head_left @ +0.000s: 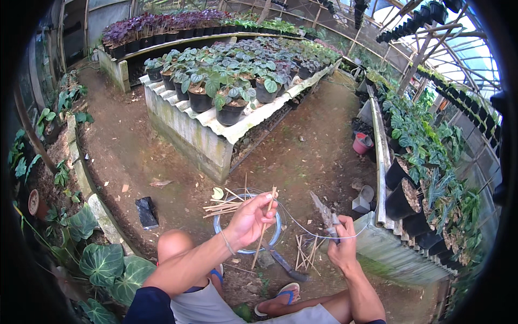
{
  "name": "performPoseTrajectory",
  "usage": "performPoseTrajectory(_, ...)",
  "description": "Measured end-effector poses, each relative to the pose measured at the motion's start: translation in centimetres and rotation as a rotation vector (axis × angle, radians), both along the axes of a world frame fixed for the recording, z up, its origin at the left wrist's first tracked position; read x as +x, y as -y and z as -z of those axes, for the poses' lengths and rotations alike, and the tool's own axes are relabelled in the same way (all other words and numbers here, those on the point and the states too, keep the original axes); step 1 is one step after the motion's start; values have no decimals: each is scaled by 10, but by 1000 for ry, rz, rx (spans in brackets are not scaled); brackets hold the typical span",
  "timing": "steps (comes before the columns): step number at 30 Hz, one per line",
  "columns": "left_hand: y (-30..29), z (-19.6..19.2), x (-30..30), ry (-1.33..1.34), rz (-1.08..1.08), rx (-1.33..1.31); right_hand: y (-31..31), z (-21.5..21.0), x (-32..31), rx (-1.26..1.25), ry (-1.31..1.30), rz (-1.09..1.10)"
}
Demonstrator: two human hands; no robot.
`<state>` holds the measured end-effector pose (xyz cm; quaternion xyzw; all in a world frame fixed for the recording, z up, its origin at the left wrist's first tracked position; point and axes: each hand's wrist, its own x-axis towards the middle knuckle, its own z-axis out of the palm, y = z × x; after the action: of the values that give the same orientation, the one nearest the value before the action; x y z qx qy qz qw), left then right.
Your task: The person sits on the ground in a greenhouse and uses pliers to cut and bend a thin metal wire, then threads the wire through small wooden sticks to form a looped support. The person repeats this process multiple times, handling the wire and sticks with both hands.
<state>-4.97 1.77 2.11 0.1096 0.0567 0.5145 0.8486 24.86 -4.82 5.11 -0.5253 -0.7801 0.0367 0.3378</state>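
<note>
Left hand [249, 217] fingers [268, 205] pinch bamboo stick [265, 222].

You are seated on a bare dirt floor [302, 146]. A coil of pale wire [222, 216] and loose bamboo sticks [221, 207] lie at 12 o'clock, more sticks [306, 254] at 2 o'clock. A black bag [146, 211] lies at 10 o'clock.

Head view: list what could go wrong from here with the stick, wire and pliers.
1. The thin wire runs taut between both hands; it might whip or cut skin if it slips.
2. The pliers in the right hand point up toward the left hand.
3. The bamboo stick looks thin and could snap or splinter.
</note>
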Motion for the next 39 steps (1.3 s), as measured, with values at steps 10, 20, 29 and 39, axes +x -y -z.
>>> performPoseTrajectory(10,1,2,13,86,-62,-13,15,12,-47,112,-22,-96)
performPoseTrajectory(20,-7,-5,2,51,-159,2,10,4,-36,-775,-903,-175)
performPoseTrajectory(29,-5,-2,3,27,-158,-14,10,20,-31,-894,-1434,-468)
performPoseTrajectory(39,-4,0,5,6,-159,-6,13,14,-30,-884,-1332,-313)
